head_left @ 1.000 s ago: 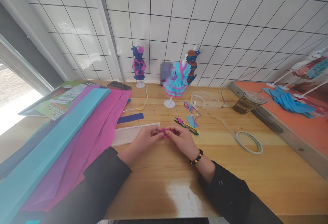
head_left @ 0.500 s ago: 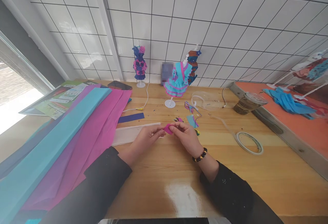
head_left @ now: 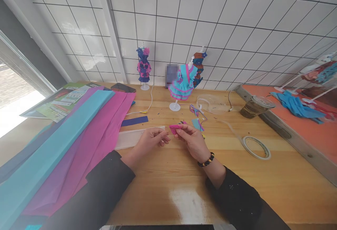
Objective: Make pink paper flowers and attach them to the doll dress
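My right hand (head_left: 191, 141) pinches a small folded pink paper piece (head_left: 174, 128) between thumb and fingers, just above the wooden table (head_left: 237, 181). My left hand (head_left: 150, 140) rests a little to its left with fingers curled, apart from the pink piece and holding nothing I can see. A white translucent strip (head_left: 129, 138) lies under and left of the left hand. Scissors and small paper scraps (head_left: 196, 123) lie just behind the right hand.
Long sheets of crepe paper (head_left: 79, 142) in blue, purple and pink cover the left side. A tape roll (head_left: 256, 147) lies at right, a lidded cup (head_left: 255, 106) behind it. A paper-dressed doll (head_left: 181, 84) stands at the back centre, another doll (head_left: 143, 67) to its left. An orange tray (head_left: 302, 128) sits at right.
My left hand let go of the pink piece and drew slightly away; my right hand now holds it alone, lifted a little and moved back.
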A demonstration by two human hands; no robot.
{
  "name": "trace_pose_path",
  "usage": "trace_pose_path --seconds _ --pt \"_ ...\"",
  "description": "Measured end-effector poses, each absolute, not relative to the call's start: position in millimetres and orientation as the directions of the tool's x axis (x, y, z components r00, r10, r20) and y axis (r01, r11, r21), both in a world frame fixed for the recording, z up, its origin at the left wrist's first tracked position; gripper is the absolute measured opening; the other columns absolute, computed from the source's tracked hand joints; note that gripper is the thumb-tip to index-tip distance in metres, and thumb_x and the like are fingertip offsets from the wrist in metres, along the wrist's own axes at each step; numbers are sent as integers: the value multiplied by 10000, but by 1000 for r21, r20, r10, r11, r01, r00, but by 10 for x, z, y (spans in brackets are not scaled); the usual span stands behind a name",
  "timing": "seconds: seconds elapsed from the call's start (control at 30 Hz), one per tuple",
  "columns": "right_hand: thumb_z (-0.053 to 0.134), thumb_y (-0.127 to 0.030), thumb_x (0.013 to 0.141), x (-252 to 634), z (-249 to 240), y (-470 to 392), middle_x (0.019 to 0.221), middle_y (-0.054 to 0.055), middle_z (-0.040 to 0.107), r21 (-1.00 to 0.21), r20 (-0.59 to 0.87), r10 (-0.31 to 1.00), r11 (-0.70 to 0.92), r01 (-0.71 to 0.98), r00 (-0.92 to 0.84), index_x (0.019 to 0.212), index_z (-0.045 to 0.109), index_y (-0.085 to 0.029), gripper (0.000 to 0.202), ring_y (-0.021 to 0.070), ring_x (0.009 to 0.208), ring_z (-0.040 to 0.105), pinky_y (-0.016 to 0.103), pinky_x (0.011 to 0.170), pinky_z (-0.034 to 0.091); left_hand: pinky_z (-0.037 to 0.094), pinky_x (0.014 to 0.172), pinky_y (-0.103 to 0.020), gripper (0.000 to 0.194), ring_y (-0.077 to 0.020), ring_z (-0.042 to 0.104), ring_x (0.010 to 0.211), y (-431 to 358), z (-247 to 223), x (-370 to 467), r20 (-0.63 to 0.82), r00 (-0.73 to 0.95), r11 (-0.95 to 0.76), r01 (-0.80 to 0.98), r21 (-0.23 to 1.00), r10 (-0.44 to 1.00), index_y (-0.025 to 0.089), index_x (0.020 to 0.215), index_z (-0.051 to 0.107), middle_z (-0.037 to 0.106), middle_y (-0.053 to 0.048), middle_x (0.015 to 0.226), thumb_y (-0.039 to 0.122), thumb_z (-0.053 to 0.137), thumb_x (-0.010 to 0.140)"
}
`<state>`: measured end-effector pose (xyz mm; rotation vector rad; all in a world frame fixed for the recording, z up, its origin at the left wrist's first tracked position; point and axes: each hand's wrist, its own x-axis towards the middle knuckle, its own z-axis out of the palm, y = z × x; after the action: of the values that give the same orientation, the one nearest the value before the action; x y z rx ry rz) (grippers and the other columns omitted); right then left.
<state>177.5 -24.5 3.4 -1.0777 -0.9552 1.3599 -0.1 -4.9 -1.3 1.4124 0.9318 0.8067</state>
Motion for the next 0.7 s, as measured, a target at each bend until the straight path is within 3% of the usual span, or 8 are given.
trace_pose_path --seconds 0.07,0.23,0.4,0.53,0.63,0.7 --pt "741 -333 627 1775 28 -250 728 3 672 -962 -83 997 -78 -263 8 810 675 -198 237 105 612 594 269 651 492 470 574 -235 318 -145 618 663 -48 -14 -5 -43 449 8 79 997 892 141 779 657 692 -70 785 448 577 756" --pt "753 -338 606 1772 29 -253 686 -2 658 -953 -111 994 -103 -286 10 798 668 -193 256 101 578 578 259 620 486 465 623 -251 268 -144 607 644 -65 -24 -7 -47 440 -11 129 992 897 135 703 660 674 -55 688 403 651 695" --pt "745 -340 618 1769 25 -251 687 2 655 -954 -106 994 -98 -282 10 816 672 -183 263 98 580 567 245 605 476 381 477 -201 328 -101 535 496 -74 3 -3 -65 338 -16 231 973 939 148 605 565 607 0 535 450 694 621" --pt "740 -333 625 1770 16 -251 721 -1 658 -949 -106 994 -102 -298 -3 816 678 -186 249 85 580 558 236 610 469 321 397 -183 419 -70 447 385 -57 51 -12 -105 301 28 250 968 948 160 532 450 519 32 439 518 594 695" --pt "742 -329 625 1774 10 -249 714 -4 649 -947 -99 995 -93 -308 4 808 676 -185 242 84 587 558 232 608 471 306 366 -183 461 -64 418 343 -61 71 -19 -153 340 65 258 964 928 159 515 454 492 28 407 541 478 771" --pt "743 -324 626 1775 10 -246 707 -7 648 -946 -100 995 -94 -311 6 801 671 -188 233 82 589 561 228 608 471 325 376 -181 431 -62 434 356 -78 62 -13 -147 418 51 233 971 897 152 534 486 517 23 431 510 498 773"
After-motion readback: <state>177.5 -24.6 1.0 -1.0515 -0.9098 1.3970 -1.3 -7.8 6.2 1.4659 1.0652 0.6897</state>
